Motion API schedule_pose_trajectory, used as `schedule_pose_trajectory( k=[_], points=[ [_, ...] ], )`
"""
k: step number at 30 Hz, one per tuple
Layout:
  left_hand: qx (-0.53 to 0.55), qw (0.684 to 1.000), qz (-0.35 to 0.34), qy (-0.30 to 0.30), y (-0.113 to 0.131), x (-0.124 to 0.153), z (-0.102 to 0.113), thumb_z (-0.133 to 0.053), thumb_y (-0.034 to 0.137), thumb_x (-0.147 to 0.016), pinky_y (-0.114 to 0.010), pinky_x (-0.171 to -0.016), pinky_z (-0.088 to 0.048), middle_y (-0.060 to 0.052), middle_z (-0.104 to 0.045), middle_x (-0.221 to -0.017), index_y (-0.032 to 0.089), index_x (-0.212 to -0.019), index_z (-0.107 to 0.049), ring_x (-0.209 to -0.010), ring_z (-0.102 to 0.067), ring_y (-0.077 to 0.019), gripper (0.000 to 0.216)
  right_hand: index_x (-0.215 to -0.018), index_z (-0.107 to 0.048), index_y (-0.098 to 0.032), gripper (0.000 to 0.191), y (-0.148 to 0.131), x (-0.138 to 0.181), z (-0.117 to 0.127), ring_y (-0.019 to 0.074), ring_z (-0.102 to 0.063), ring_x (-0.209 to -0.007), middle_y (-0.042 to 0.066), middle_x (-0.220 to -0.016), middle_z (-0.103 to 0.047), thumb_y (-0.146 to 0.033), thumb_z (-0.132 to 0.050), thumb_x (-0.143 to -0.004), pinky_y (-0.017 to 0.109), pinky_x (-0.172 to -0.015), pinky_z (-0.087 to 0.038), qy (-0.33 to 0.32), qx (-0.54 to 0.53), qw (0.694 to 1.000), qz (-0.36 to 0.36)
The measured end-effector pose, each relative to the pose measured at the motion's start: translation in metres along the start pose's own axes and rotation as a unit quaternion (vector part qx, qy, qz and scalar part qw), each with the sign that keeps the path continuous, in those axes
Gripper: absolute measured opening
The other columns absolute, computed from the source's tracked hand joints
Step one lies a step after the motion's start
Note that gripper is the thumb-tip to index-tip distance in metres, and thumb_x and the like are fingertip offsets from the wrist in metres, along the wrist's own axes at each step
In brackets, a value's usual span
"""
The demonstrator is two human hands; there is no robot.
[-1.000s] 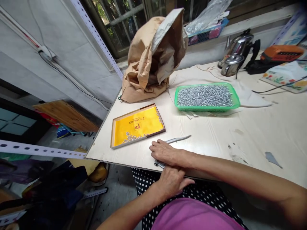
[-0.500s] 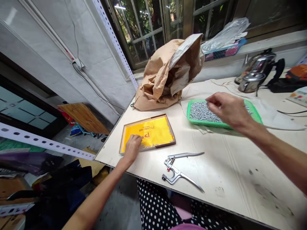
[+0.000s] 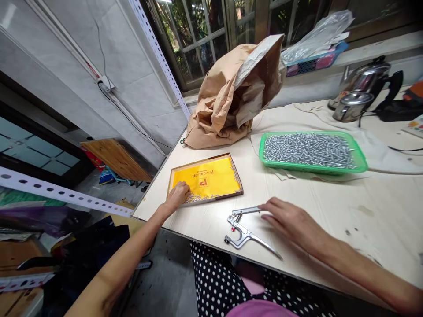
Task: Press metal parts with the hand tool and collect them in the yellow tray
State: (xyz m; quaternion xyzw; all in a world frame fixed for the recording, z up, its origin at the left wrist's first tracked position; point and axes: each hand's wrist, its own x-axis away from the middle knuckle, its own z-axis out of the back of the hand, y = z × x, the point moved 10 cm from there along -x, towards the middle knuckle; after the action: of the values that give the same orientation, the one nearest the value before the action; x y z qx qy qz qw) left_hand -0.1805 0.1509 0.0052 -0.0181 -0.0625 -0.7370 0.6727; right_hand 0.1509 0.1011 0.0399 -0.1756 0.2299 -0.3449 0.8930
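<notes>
My left hand (image 3: 178, 196) rests at the near left corner of a shallow tray (image 3: 243, 185) lined in yellow, its fingers curled down together. Whatever they may pinch is too small to make out. Small silvery pieces (image 3: 213, 196) lie along the tray's near and right sides. Metal snap pliers (image 3: 244, 235) with a spring and a red tip lie on the table, handles spread towards the right. My right hand (image 3: 291, 220) reaches over the end of the upper handle, thumb and fingers apart on either side of it.
A green basket (image 3: 361, 167) full of small silvery metal pieces (image 3: 307, 149) stands on a cloth at the right. Behind the tray slumps a large brown paper sack (image 3: 221, 97). A kettle (image 3: 365, 81) and a metal pot (image 3: 352, 107) stand at the back right.
My right hand has left the green basket and come forward and left to the pliers' upper handle. My left hand has shifted slightly left along the tray; more silvery pieces show there.
</notes>
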Motion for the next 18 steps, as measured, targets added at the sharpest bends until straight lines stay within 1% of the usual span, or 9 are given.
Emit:
schedule_pose_trajectory(
  k=[2, 4, 6, 8, 9, 11, 14, 16, 18],
  points=[
    [0.002, 1.0, 0.015, 0.012, -0.004, 0.001, 0.006, -0.051, 0.018, -0.085, -0.032, -0.081, -0.046, -0.011, -0.063, -0.09, 0.015, -0.079, -0.066, -0.09, -0.058, -0.0222, 0.016, -0.104, -0.062, -0.021, 0.023, -0.013, 0.015, -0.028, 0.02, -0.063, -0.082, 0.007, -0.093, -0.061, -0.023, -0.041, -0.097, 0.034, -0.071, -0.053, -0.054, -0.013, 0.998, -0.012],
    [0.017, 0.999, 0.035, 0.034, -0.001, 0.004, 0.017, -0.05, 0.02, -0.084, -0.031, -0.08, -0.046, -0.01, -0.064, -0.089, 0.015, -0.081, -0.064, -0.087, -0.059, -0.0208, 0.015, -0.101, -0.062, -0.021, 0.019, -0.02, 0.027, -0.047, 0.0194, -0.063, -0.08, 0.007, -0.092, -0.06, -0.022, -0.044, -0.095, 0.032, -0.069, -0.052, -0.088, -0.019, 0.996, -0.028],
    [0.084, 0.992, 0.061, 0.066, 0.009, 0.014, 0.028, -0.052, 0.024, -0.084, -0.03, -0.075, -0.047, -0.007, -0.065, -0.084, 0.015, -0.083, -0.063, -0.079, -0.06, -0.0186, 0.015, -0.1, -0.061, -0.02, 0.016, -0.023, 0.035, -0.058, 0.0186, -0.062, -0.078, 0.007, -0.092, -0.06, -0.022, -0.046, -0.095, 0.031, -0.068, -0.051, -0.104, -0.022, 0.993, -0.047],
    [0.203, 0.973, 0.078, 0.08, 0.031, 0.028, 0.031, -0.055, 0.032, -0.082, -0.027, -0.068, -0.048, -0.004, -0.065, -0.077, 0.016, -0.083, -0.063, -0.071, -0.06, -0.0166, 0.018, -0.1, -0.059, -0.019, 0.014, -0.022, 0.039, -0.064, 0.0179, -0.062, -0.079, 0.007, -0.094, -0.06, -0.021, -0.047, -0.095, 0.031, -0.069, -0.05, -0.112, -0.024, 0.991, -0.066],
    [0.268, 0.958, 0.076, 0.068, 0.048, 0.036, 0.026, -0.057, 0.036, -0.08, -0.026, -0.064, -0.048, -0.003, -0.065, -0.075, 0.016, -0.083, -0.063, -0.068, -0.059, -0.0159, 0.021, -0.1, -0.059, -0.018, 0.013, -0.022, 0.04, -0.066, 0.0176, -0.062, -0.079, 0.007, -0.095, -0.06, -0.021, -0.047, -0.095, 0.03, -0.069, -0.05, -0.116, -0.025, 0.99, -0.073],
    [0.373, 0.925, 0.069, 0.011, 0.085, 0.053, 0.009, -0.058, 0.04, -0.078, -0.025, -0.058, -0.048, -0.002, -0.064, -0.073, 0.016, -0.088, -0.065, -0.062, -0.058, -0.0146, 0.027, -0.098, -0.058, -0.018, 0.012, -0.019, 0.041, -0.07, 0.0175, -0.061, -0.08, 0.007, -0.094, -0.06, -0.02, -0.047, -0.095, 0.03, -0.068, -0.048, -0.124, -0.019, 0.988, -0.085],
    [0.464, 0.878, 0.081, -0.085, 0.131, 0.075, -0.026, -0.06, 0.039, -0.075, -0.024, -0.053, -0.047, -0.001, -0.063, -0.071, 0.015, -0.091, -0.066, -0.055, -0.055, -0.012, 0.03, -0.095, -0.057, -0.017, 0.008, -0.016, 0.041, -0.074, 0.0176, -0.06, -0.079, 0.006, -0.093, -0.06, -0.019, -0.049, -0.094, 0.029, -0.066, -0.046, -0.127, 0.001, 0.987, -0.096],
    [0.49, 0.858, 0.103, -0.117, 0.145, 0.08, -0.044, -0.062, 0.038, -0.073, -0.023, -0.053, -0.046, 0.0, -0.062, -0.066, 0.014, -0.087, -0.065, -0.053, -0.055, -0.0113, 0.028, -0.094, -0.056, -0.017, 0.007, -0.015, 0.041, -0.075, 0.0171, -0.059, -0.078, 0.006, -0.092, -0.06, -0.018, -0.049, -0.093, 0.028, -0.064, -0.044, -0.121, 0.01, 0.988, -0.094],
    [0.496, 0.85, 0.129, -0.126, 0.147, 0.079, -0.054, -0.064, 0.039, -0.07, -0.023, -0.053, -0.044, 0.0, -0.062, -0.063, 0.014, -0.082, -0.063, -0.053, -0.054, -0.0112, 0.028, -0.093, -0.055, -0.017, 0.006, -0.016, 0.041, -0.075, 0.0163, -0.058, -0.076, 0.005, -0.092, -0.06, -0.018, -0.049, -0.093, 0.027, -0.062, -0.042, -0.111, 0.013, 0.99, -0.088]
  ],
)
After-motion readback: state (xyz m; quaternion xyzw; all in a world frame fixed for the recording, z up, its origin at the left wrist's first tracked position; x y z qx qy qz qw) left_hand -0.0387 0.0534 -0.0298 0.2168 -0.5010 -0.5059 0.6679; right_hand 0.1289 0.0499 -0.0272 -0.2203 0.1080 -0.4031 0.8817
